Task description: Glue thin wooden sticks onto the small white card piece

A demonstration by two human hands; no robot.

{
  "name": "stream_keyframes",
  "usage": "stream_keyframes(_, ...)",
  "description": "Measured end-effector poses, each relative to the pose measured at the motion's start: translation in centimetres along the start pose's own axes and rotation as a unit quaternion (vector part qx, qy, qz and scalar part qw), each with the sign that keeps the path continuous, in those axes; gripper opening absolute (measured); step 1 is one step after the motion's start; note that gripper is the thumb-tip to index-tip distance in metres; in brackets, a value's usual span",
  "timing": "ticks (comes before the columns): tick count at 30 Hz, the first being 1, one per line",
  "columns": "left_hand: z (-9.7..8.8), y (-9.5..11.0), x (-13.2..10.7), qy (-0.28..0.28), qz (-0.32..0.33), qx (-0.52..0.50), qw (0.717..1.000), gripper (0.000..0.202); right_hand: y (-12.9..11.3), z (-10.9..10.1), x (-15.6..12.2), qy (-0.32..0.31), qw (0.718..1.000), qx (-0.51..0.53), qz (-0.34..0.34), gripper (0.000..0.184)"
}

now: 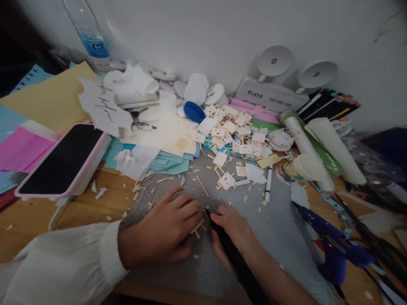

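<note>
My left hand (168, 224) rests on the grey mat with its fingers bent together over a small white paper figure (197, 226). Narrow cream strips stick out from that figure, and my fingers cover part of it. In my right hand (235, 231) is a thick black pen-shaped tool (230, 250). Its thin tip points toward my left fingertips, by the figure's edge. Just beyond both hands lies another white figure (227, 181) with small black marks and strip limbs. Behind it is a pile of similar paper figures (244, 131).
A phone (62, 161) on a pink-edged white block stands left. At the right are a blue glue gun (333, 241) with a red light, a paper cup (294, 169) and a marker (268, 184). A water bottle (92, 40) stands at the back. Paper scraps litter the grey mat (165, 279).
</note>
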State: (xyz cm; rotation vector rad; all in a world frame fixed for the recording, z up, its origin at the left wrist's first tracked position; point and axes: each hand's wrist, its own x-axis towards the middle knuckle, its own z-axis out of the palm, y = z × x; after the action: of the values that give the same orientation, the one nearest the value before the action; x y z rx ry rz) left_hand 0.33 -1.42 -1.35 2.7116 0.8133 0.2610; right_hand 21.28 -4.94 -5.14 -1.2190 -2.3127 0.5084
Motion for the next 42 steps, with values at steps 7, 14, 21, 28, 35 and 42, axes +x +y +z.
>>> stream_keyframes(7,-0.1,0.2,-0.1,0.002,-0.007,-0.001,1.000,0.038,-0.4,-0.5,0.2,-0.011,1.000,-0.016,-0.019,0.019)
stream_keyframes(14,-0.2,0.3,-0.2,-0.006,-0.009,-0.004,1.000,0.043,-0.7,-1.1,0.3,-0.029,0.999,-0.016,-0.032,0.020)
stream_keyframes(21,-0.2,0.1,-0.3,0.001,-0.012,-0.017,1.000,0.041,-0.3,-1.0,-0.4,0.027,0.999,0.039,-0.014,0.017)
stream_keyframes(28,-0.2,-0.9,-0.4,0.022,-0.011,-0.063,0.998,0.036,0.6,-1.8,-1.4,0.232,0.960,0.139,0.077,0.028)
stream_keyframes(35,0.5,-1.1,-0.2,0.065,-0.089,-0.033,0.993,0.035,-0.3,-2.1,-1.1,0.260,0.943,0.166,0.123,0.028)
stream_keyframes(42,-0.6,-1.2,0.0,0.036,-0.044,-0.065,0.996,0.034,-1.0,-1.3,-1.3,0.173,0.968,0.141,0.116,0.026)
